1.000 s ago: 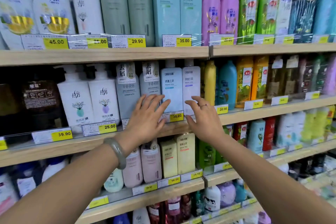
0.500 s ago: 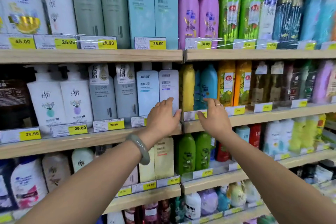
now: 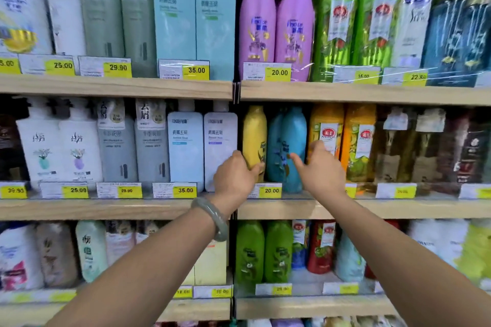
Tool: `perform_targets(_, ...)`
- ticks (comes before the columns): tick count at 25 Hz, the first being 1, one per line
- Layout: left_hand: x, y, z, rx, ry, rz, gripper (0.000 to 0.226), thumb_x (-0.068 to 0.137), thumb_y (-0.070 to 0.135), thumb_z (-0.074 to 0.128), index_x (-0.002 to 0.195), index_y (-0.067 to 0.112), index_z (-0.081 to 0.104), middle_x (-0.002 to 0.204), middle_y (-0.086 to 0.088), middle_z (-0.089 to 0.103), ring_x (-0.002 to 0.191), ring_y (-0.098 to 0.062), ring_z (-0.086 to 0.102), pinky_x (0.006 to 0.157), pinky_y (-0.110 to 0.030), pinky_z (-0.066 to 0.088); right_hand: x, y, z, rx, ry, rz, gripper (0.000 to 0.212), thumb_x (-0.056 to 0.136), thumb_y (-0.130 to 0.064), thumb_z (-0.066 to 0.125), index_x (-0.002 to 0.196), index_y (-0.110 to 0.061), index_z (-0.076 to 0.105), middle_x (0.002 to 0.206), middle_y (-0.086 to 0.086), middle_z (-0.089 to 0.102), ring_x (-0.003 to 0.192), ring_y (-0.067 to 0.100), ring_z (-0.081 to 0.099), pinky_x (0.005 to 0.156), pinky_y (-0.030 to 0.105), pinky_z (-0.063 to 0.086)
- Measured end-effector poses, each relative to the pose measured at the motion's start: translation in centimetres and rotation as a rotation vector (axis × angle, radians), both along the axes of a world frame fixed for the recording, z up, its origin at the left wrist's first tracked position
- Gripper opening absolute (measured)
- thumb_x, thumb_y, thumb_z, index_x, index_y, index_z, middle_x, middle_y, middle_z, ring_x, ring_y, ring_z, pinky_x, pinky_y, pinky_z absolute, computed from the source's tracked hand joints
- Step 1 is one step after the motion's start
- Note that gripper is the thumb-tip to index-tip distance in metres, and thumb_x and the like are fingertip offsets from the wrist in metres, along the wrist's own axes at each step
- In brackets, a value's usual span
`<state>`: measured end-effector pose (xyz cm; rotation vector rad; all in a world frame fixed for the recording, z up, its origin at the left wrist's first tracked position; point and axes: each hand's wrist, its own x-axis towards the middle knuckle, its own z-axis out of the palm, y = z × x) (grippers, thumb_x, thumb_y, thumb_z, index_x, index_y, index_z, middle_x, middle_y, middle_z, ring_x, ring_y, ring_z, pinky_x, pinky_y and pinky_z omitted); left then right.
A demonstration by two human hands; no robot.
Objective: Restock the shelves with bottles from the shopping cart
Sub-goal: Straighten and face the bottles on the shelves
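Left hand point(image 3: 235, 175) curled round the lower part of the yellow bottle point(image 3: 254, 135), thumb across its front, at the front edge of the middle shelf point(image 3: 106, 210). Right hand point(image 3: 322, 170) spread, holding nothing, 1 finger reaching over the blue bottle point(image 3: 292, 141) just beside. Both bottles upright behind the 20.00 price tag point(image 3: 271, 190). Shopping cart not in view. Judgement: rows look nearly full; 1 bottle being seated or straightened; remaining stock cannot be told.
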<state>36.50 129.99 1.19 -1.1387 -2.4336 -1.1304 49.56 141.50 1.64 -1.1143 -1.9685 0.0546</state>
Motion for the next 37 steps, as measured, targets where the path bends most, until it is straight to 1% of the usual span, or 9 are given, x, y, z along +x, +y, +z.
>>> perform_targets(2,0.3,0.5,-0.1,0.016,0.018,0.056,0.049,0.085,0.056,0.058,0.1,0.01,0.051,0.099,-0.01,0.065,0.093,-0.033,0.061,0.063,-0.032,0.038,-0.3,0.4,0.0,0.002,-0.046,-0.031,0.056,0.088,-0.064,0.047,0.112,-0.014,0.05,0.078,0.004,0.063,0.07,0.025,0.061,0.05,0.028,0.041)
perform_targets(8,-0.4,0.8,-0.1,0.022,0.013,0.076,0.042,0.082,0.055,0.062,0.086,0.015,0.05,0.084,-0.004,0.063,0.078,-0.025,0.058,0.059,-0.03,0.039,-1.0,0.9,0.8,-0.01,-0.074,-0.065,0.056,0.085,-0.066,0.051,0.098,-0.012,0.055,0.078,0.003,0.059,0.071,0.025,0.057,0.055,0.027,0.037)
perform_targets(11,-0.8,0.3,0.1,0.053,-0.064,0.001,0.043,0.081,0.054,0.065,0.097,0.016,0.053,0.084,-0.002,0.064,0.079,-0.024,0.06,0.06,-0.03,0.041,-0.7,1.1,1.2,-0.072,-0.06,0.014,0.048,0.087,-0.061,0.053,0.094,-0.014,0.054,0.075,0.001,0.054,0.07,0.023,0.051,0.051,0.026,0.032)
perform_targets(16,-0.9,0.2,-1.0,0.173,0.013,-0.044,0.054,0.083,0.045,0.067,0.119,0.017,0.039,0.1,-0.004,0.065,0.087,-0.027,0.063,0.071,-0.037,0.051,0.2,1.6,1.3,-0.108,-0.031,0.191,0.044,0.085,-0.062,0.055,0.087,-0.018,0.056,0.07,0.0,0.062,0.068,0.021,0.058,0.045,0.025,0.03)
perform_targets(19,0.0,0.2,-2.1,0.315,0.121,-0.064,0.057,0.084,0.025,0.069,0.13,0.014,0.037,0.128,-0.007,0.046,0.103,-0.027,0.059,0.081,-0.04,0.052,0.5,1.7,0.8,-0.12,-0.001,0.267,0.042,0.087,-0.058,0.055,0.089,-0.017,0.057,0.063,-0.004,0.056,0.061,0.016,0.054,0.045,0.026,0.03)
perform_targets(22,1.6,0.2,-3.3,0.352,0.324,-0.087,0.068,0.081,0.012,0.066,0.14,0.011,0.032,0.134,-0.009,0.028,0.123,-0.026,0.039,0.098,-0.035,0.042,0.3,2.0,0.2,-0.098,0.001,0.274,0.043,0.09,-0.055,0.052,0.102,-0.015,0.059,0.07,-0.001,0.062,0.067,0.019,0.06,0.047,0.027,0.038)
perform_targets(27,2.8,0.9,-4.6,0.118,0.325,-0.086,0.082,0.09,0.032,0.054,0.152,0.011,0.004,0.157,-0.007,-0.002,0.144,-0.026,0.004,0.117,-0.037,0.017,0.4,2.4,-1.0,-0.028,0.043,0.174,0.047,0.091,-0.055,0.049,0.121,-0.019,0.046,0.089,-0.002,0.07,0.081,0.022,0.065,0.06,0.035,0.053)
perform_targets(33,2.3,1.0,-4.7,0.1,0.306,-0.026,0.084,0.09,0.032,0.052,0.151,0.005,0.001,0.158,-0.009,-0.005,0.143,-0.028,0.005,0.118,-0.036,0.014,0.9,1.4,-2.3,0.133,0.041,0.213,0.033,0.092,-0.041,0.057,0.11,-0.017,0.043,0.106,0.001,0.054,0.087,0.019,0.059,0.057,0.028,0.042)
perform_targets(37,2.8,1.5,-4.5,0.124,0.226,-0.031,0.083,0.09,0.031,0.053,0.15,0.004,0.002,0.157,-0.011,-0.004,0.142,-0.03,0.005,0.117,-0.037,0.015,0.4,0.7,-2.8,0.119,-0.002,0.311,0.045,0.089,-0.031,0.063,0.125,-0.019,0.038,0.125,0.009,0.039,0.096,0.026,0.058,0.065,0.028,0.048)
